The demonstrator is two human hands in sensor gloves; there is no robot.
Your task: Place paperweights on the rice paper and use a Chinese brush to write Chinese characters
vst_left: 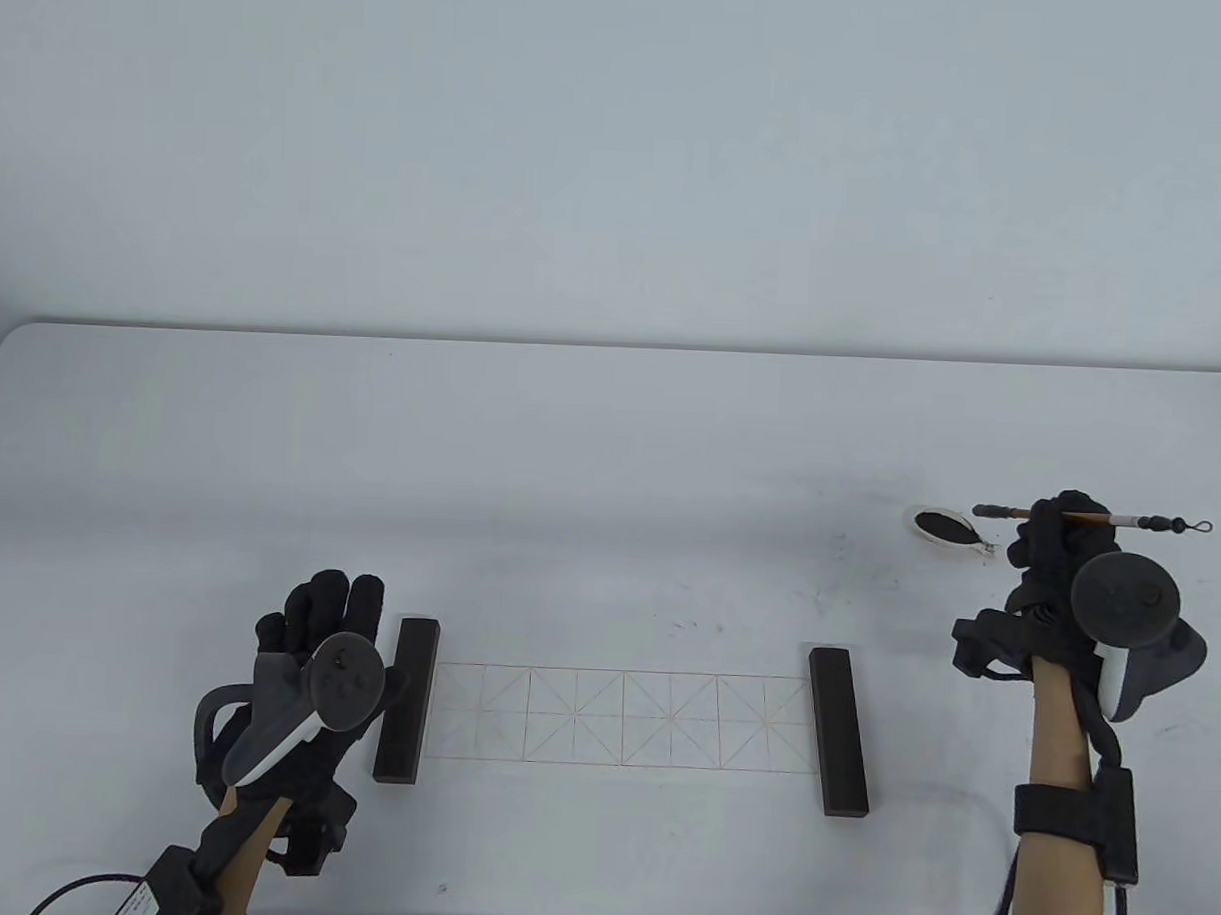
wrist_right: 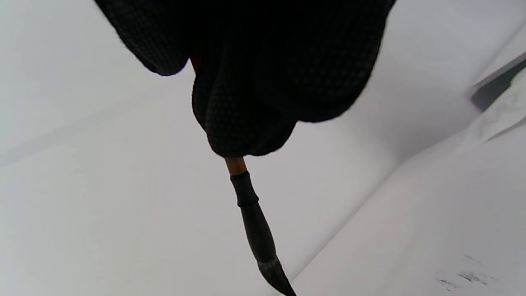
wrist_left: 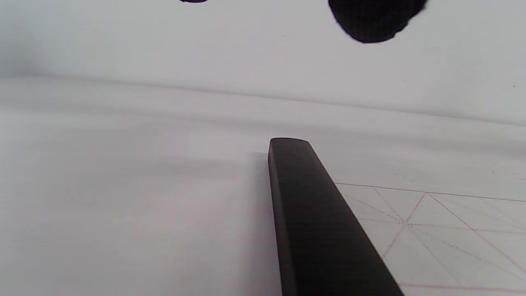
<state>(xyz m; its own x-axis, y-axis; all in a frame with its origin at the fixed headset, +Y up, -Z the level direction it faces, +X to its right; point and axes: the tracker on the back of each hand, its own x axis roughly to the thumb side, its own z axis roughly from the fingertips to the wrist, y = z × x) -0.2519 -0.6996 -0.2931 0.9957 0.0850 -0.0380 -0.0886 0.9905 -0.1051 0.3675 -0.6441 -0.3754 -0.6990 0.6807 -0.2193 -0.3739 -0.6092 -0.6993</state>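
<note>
A strip of rice paper [vst_left: 621,718] with a red grid lies on the white table, blank. A dark paperweight [vst_left: 407,701] sits on its left end and another paperweight [vst_left: 839,731] on its right end. My left hand [vst_left: 331,593] hovers just left of the left paperweight [wrist_left: 312,222] with fingers loosely extended, holding nothing; its fingertips [wrist_left: 372,20] show at the top of the left wrist view. My right hand [vst_left: 1053,523] grips the brush [vst_left: 1094,516] level above the table at the far right, its dark tip [wrist_right: 275,275] pointing left towards the ink dish [vst_left: 943,527].
The small white ink dish holds black ink and sits just left of my right hand. Faint ink specks [vst_left: 837,550] mark the table between the dish and the paper. The table's far edge [vst_left: 614,346] meets a plain wall.
</note>
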